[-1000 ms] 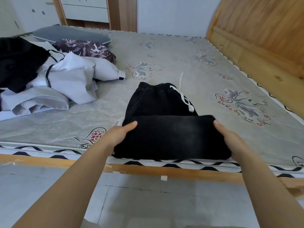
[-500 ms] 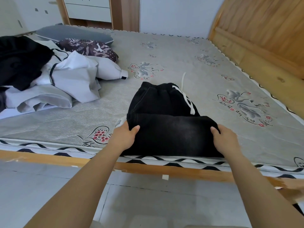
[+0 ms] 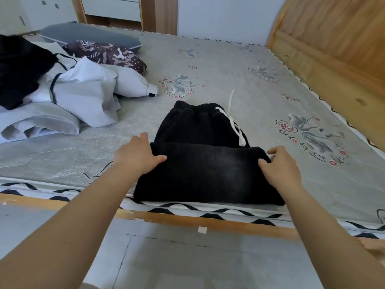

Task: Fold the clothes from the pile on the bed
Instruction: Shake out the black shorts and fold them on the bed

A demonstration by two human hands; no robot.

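Black trousers (image 3: pixel 205 163) with a white drawstring lie partly folded at the near edge of the bed, the waistband pointing away from me. My left hand (image 3: pixel 136 155) grips the left end of the folded upper layer, thumb on top. My right hand (image 3: pixel 280 165) grips its right end, with the thumb pressed into the cloth. The pile of clothes (image 3: pixel 62 97), white, grey and black, lies on the left of the bed.
The grey flower-printed mattress (image 3: pixel 250 80) fills the view. A dark patterned cushion (image 3: pixel 108 55) and a grey pillow (image 3: pixel 87 34) lie at the back left. A wooden headboard (image 3: pixel 333 38) rises on the right. The wooden bed frame (image 3: pixel 187 221) and grey floor are below.
Both hands slid forward along the sides of the folded layer to its far corners, and their fingers curled round the cloth. The view moved slightly closer.
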